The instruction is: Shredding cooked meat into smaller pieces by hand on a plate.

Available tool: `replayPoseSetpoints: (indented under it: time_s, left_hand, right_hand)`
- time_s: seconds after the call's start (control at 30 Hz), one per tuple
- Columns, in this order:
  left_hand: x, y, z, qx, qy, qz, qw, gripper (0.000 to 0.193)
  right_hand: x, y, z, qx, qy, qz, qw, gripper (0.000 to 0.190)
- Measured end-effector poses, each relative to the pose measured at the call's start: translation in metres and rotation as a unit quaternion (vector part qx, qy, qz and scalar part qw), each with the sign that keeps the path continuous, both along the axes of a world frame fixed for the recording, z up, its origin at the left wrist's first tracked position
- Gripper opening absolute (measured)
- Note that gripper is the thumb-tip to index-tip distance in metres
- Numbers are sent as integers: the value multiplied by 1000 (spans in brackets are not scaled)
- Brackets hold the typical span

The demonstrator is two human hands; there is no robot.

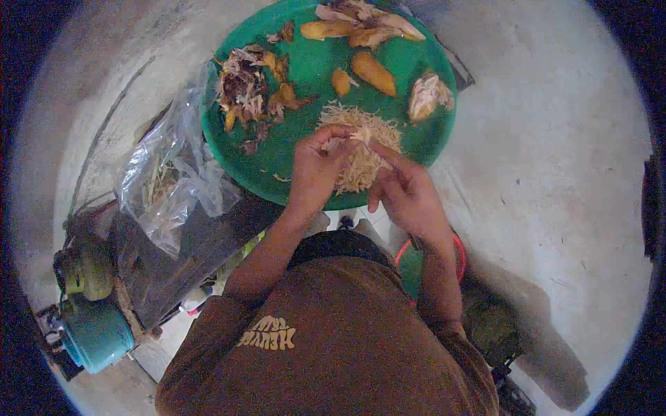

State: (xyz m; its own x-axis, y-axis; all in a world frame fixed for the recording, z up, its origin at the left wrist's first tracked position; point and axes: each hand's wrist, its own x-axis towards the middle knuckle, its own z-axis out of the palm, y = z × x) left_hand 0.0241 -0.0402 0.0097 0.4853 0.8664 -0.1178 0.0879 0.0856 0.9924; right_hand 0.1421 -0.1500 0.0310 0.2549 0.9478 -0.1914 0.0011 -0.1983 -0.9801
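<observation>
A heap of finely shredded pale meat [359,174], apparently chicken, lies at the near side of a round green tray [312,62]. Above it, my left hand [318,164] and my right hand [408,190] pinch a small strip of meat [364,135] between their fingertips. Larger cooked pieces sit beyond: a golden-skinned piece [373,73], a smaller one [341,82], and a pale torn chunk [430,98] at the right. Several long pieces [385,32] are stacked at the far rim. A pile of bones and scraps [244,83] occupies the tray's left side.
Left of the tray, a clear plastic bag [177,182] rests on a dark wooden surface [156,260]. A turquoise container [99,333] stands at the lower left. Beside my right forearm, below the tray, is a red-rimmed green basin [413,268]. A pale wall [546,156] runs along the right.
</observation>
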Motion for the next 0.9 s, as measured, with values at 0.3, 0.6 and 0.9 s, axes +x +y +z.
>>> replayPoseSetpoints:
  time_s: [0.3, 0.6, 0.9]
  left_hand:
    - [-7, 5, -10, 5, 17, 25, 1000, 12]
    - [-8, -1, -6, 32, 16, -8, 999, 12]
    - [-18, 2, -7, 86, -4, 60, 994, 12]
  right_hand:
    - [15, -3, 10, 19, -66, 2, 998, 41]
    - [-4, 0, 11, -16, -32, 18, 999, 45]
    - [15, 1, 10, -20, -52, -77, 996, 40]
